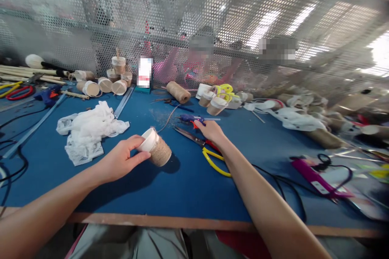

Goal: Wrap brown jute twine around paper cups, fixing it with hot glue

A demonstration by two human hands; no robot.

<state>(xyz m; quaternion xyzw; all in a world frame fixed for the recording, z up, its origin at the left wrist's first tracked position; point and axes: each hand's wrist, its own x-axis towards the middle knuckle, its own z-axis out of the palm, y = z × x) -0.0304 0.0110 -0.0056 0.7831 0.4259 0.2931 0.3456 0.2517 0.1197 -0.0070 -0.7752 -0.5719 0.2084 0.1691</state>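
Note:
My left hand (124, 157) pinches the rim of a white paper cup (148, 141), tilted above the table. Brown twine (161, 153) wraps the cup's lower part. A loose strand runs from the cup to a twine spool (178, 91) lying on its side. My right hand (211, 131) is closed around a blue hot glue gun (190, 118) with an orange trigger; its nozzle points left. Scissors (217, 157) with yellow and red handles lie beneath my right wrist, partly hidden by the forearm.
A crumpled white plastic bag (94, 127) lies left. Twine-wrapped cups (119, 81) and a phone (144, 72) stand by the perforated metal screen (170, 28). More cups (216, 105) sit behind my right hand. A purple power strip (316, 178) and black cables lie right; another glue gun (48, 96) lies far left.

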